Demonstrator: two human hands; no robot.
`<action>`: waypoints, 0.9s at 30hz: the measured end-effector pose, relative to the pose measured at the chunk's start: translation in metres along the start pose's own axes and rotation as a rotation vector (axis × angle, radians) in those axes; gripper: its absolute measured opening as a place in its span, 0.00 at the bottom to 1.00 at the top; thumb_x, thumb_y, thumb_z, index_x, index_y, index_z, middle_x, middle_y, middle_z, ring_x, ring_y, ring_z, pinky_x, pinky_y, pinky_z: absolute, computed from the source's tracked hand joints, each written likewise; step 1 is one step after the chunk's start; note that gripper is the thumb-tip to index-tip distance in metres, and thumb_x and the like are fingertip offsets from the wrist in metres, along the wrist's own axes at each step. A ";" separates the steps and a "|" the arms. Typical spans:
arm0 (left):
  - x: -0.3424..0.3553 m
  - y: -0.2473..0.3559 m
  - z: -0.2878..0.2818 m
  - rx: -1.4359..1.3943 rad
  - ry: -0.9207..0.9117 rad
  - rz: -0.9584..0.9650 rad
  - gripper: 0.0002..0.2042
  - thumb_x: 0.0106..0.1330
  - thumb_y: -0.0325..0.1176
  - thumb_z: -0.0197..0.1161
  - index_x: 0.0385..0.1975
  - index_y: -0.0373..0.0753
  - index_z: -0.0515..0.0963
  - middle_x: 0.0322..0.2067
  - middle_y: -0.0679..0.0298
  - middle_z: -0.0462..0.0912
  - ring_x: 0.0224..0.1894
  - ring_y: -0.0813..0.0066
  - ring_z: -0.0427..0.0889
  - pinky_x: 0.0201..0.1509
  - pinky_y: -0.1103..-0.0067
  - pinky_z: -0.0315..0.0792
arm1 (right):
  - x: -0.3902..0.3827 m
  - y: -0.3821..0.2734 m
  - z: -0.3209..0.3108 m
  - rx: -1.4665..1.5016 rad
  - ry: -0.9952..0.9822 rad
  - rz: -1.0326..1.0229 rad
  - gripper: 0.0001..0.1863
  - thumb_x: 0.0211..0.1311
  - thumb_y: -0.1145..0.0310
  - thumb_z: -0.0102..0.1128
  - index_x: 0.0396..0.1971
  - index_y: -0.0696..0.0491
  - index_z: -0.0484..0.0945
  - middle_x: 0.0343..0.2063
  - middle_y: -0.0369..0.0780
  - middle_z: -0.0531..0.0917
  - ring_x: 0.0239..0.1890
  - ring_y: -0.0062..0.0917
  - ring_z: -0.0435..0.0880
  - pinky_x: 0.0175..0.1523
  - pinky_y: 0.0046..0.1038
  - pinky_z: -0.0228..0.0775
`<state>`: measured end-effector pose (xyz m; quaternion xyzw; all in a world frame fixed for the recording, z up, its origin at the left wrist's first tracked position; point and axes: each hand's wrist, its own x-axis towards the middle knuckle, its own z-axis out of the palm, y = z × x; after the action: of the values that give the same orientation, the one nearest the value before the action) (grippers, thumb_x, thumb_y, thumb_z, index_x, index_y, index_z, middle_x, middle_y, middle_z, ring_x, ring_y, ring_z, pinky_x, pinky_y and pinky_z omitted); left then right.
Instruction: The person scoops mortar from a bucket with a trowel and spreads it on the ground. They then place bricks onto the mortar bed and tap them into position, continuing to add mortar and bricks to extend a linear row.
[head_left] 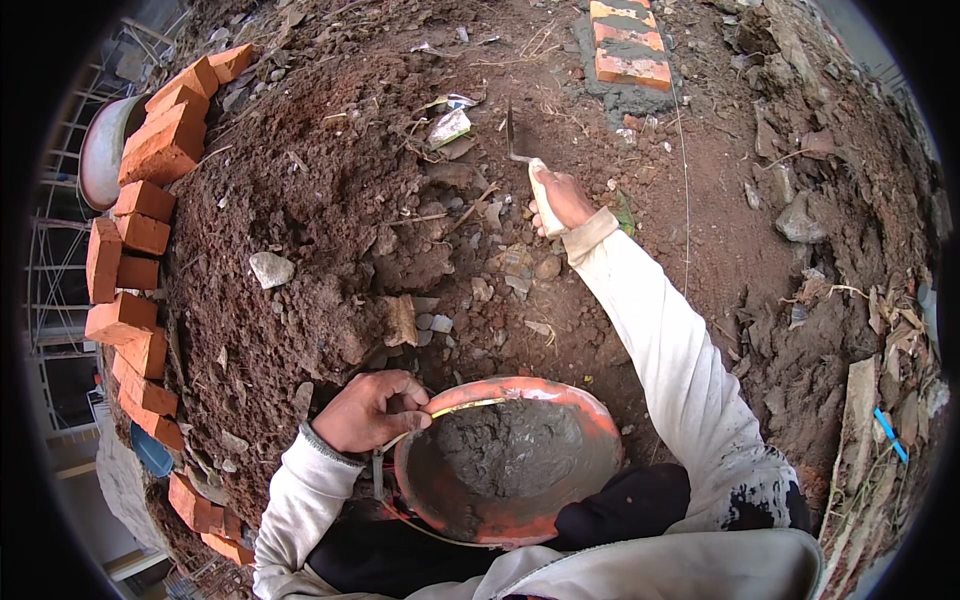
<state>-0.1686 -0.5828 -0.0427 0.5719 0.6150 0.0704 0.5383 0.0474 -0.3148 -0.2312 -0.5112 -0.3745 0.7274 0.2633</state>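
In my right hand is a trowel, gripped by its pale handle, with the thin metal blade seen nearly edge-on and pointing away over the soil. An orange basin of wet grey mortar stands close to me, between my legs. At its left rim my left hand is closed, fingers curled and thumb at the edge. A thin yellowish strip runs from those fingers along the rim. Farther off, orange bricks lie in a short row on a bed of mortar.
Loose bricks are stacked along the left side, beside a pale round basin. A taut string runs from the laid bricks toward me. Lumpy soil, stones and litter surround me. At right lies a wooden plank.
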 end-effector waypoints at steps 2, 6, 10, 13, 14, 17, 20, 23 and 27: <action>0.000 0.000 0.000 0.008 0.006 0.005 0.09 0.54 0.27 0.71 0.32 0.33 0.80 0.26 0.63 0.80 0.29 0.77 0.79 0.34 0.79 0.71 | 0.027 -0.015 0.008 0.035 0.056 -0.002 0.22 0.68 0.52 0.43 0.43 0.59 0.66 0.22 0.41 0.73 0.16 0.26 0.74 0.16 0.28 0.68; -0.004 -0.001 0.004 0.008 0.047 0.016 0.09 0.53 0.27 0.71 0.32 0.34 0.79 0.26 0.63 0.80 0.29 0.76 0.79 0.34 0.79 0.71 | 0.028 -0.006 -0.016 0.152 0.213 -0.004 0.20 0.67 0.53 0.43 0.35 0.58 0.66 0.21 0.43 0.73 0.14 0.29 0.74 0.15 0.32 0.66; -0.007 -0.002 0.010 0.025 0.098 0.010 0.10 0.53 0.28 0.71 0.33 0.34 0.80 0.26 0.61 0.79 0.29 0.73 0.78 0.35 0.77 0.72 | -0.008 0.010 -0.052 0.134 0.097 -0.004 0.21 0.69 0.53 0.42 0.39 0.58 0.69 0.20 0.40 0.73 0.14 0.23 0.74 0.14 0.28 0.68; -0.006 0.000 0.006 0.067 0.081 0.028 0.11 0.52 0.28 0.71 0.34 0.34 0.80 0.26 0.60 0.79 0.29 0.70 0.79 0.35 0.76 0.72 | -0.044 0.026 -0.055 -0.033 -0.001 0.039 0.21 0.69 0.52 0.40 0.42 0.57 0.68 0.20 0.39 0.73 0.13 0.22 0.72 0.14 0.27 0.66; -0.006 0.000 0.005 0.077 0.069 0.034 0.11 0.52 0.28 0.71 0.34 0.34 0.80 0.26 0.60 0.79 0.29 0.70 0.79 0.35 0.76 0.72 | -0.052 0.031 -0.057 -0.044 -0.013 0.073 0.21 0.70 0.52 0.39 0.42 0.57 0.68 0.20 0.39 0.72 0.12 0.23 0.72 0.14 0.27 0.66; -0.007 0.002 0.005 0.134 0.081 0.076 0.11 0.52 0.28 0.71 0.34 0.34 0.80 0.26 0.60 0.79 0.29 0.69 0.79 0.35 0.75 0.72 | -0.070 0.029 -0.063 0.001 0.079 0.055 0.20 0.69 0.52 0.41 0.41 0.56 0.67 0.21 0.40 0.73 0.12 0.24 0.72 0.14 0.28 0.66; -0.008 -0.001 0.007 0.121 0.098 0.087 0.11 0.52 0.28 0.70 0.34 0.34 0.80 0.26 0.59 0.79 0.29 0.67 0.79 0.35 0.74 0.73 | -0.074 0.037 -0.064 -0.093 0.047 0.091 0.20 0.68 0.52 0.43 0.40 0.57 0.66 0.21 0.40 0.73 0.12 0.24 0.72 0.14 0.28 0.66; -0.011 -0.002 0.009 0.144 0.125 0.090 0.11 0.51 0.28 0.72 0.33 0.35 0.80 0.25 0.60 0.80 0.29 0.70 0.80 0.34 0.76 0.72 | -0.078 0.036 -0.059 -0.101 0.128 0.059 0.19 0.67 0.54 0.46 0.38 0.57 0.66 0.20 0.41 0.72 0.12 0.24 0.72 0.14 0.28 0.67; -0.009 -0.007 0.012 0.141 0.138 0.132 0.11 0.52 0.30 0.72 0.34 0.35 0.80 0.26 0.60 0.80 0.30 0.69 0.80 0.35 0.75 0.72 | -0.071 0.018 -0.071 -0.883 0.327 -0.533 0.17 0.64 0.62 0.50 0.45 0.60 0.67 0.25 0.52 0.78 0.22 0.42 0.81 0.28 0.43 0.74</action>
<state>-0.1659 -0.5984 -0.0475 0.6415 0.6149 0.1016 0.4473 0.1385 -0.3599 -0.2206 -0.5670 -0.7155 0.3198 0.2537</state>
